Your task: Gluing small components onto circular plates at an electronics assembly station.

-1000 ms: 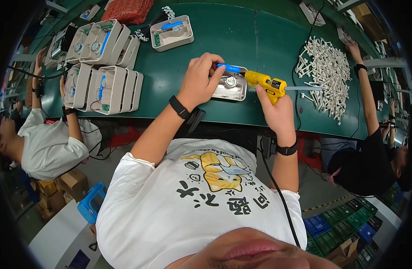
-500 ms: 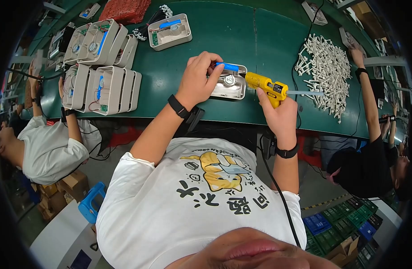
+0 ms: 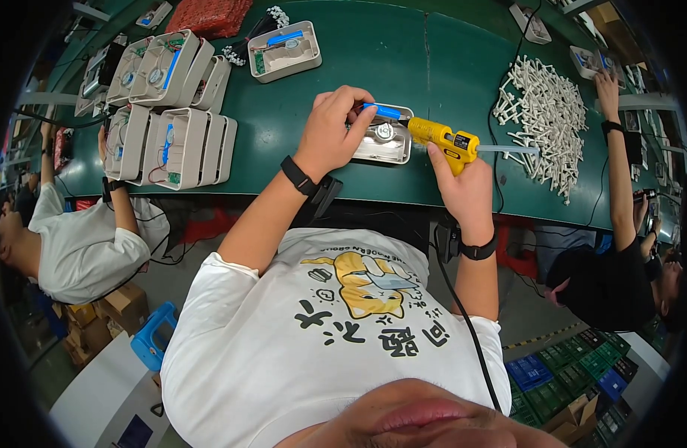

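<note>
My left hand (image 3: 333,128) pinches the near end of a blue cylindrical battery (image 3: 388,112) between thumb and fingers. The battery lies along the far side of an open off-white plastic housing (image 3: 392,154), over its inside. A round speaker (image 3: 386,132) sits in the housing. My right hand (image 3: 466,190) is wrapped round the handle of a yellow hot glue gun (image 3: 433,134). Its dark nozzle points left at the right end of the battery; whether it touches cannot be told. A translucent glue stick (image 3: 508,149) juts from the gun's back.
Stacked housings with parts inside (image 3: 186,149) stand at the left; another housing (image 3: 287,67) lies beyond my left hand. A heap of white plastic pieces (image 3: 541,127) covers the right of the green table (image 3: 366,45). Co-workers' arms (image 3: 620,172) reach in at both sides.
The glue gun has tipped slightly and its nozzle has shifted a little left. My left hand stays nearly still on the battery. At the right, a co-worker's hand has moved over a housing.
</note>
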`<action>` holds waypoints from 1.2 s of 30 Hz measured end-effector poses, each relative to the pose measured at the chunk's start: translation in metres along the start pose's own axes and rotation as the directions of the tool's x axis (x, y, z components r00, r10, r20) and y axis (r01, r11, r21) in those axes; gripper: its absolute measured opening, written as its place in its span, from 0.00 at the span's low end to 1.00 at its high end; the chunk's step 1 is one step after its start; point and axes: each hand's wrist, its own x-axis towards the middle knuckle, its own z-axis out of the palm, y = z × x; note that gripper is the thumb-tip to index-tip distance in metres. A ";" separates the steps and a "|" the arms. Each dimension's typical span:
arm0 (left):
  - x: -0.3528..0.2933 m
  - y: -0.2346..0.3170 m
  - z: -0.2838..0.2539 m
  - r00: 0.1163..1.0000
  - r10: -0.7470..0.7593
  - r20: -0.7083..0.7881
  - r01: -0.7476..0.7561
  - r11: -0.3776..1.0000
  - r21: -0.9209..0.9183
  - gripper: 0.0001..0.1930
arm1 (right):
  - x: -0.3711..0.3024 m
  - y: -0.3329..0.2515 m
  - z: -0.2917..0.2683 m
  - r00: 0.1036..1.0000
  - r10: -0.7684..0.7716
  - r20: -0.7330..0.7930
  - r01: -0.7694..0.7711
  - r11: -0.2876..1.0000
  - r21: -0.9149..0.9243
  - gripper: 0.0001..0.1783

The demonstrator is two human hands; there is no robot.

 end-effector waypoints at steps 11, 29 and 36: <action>0.004 -0.001 -0.003 0.995 0.081 -0.060 -0.067 0.977 0.203 0.08 | -0.004 0.020 0.001 0.999 0.048 -0.003 -0.047 0.982 0.180 0.19; 0.031 -0.026 -0.015 0.873 -0.261 0.411 0.332 0.937 -0.110 0.12 | 0.030 0.016 -0.009 0.985 0.097 0.144 -0.104 0.994 0.042 0.21; 0.020 -0.033 -0.011 0.925 -0.176 0.337 0.186 0.983 0.004 0.12 | 0.018 0.011 -0.007 0.997 -0.080 0.009 0.080 0.997 0.000 0.20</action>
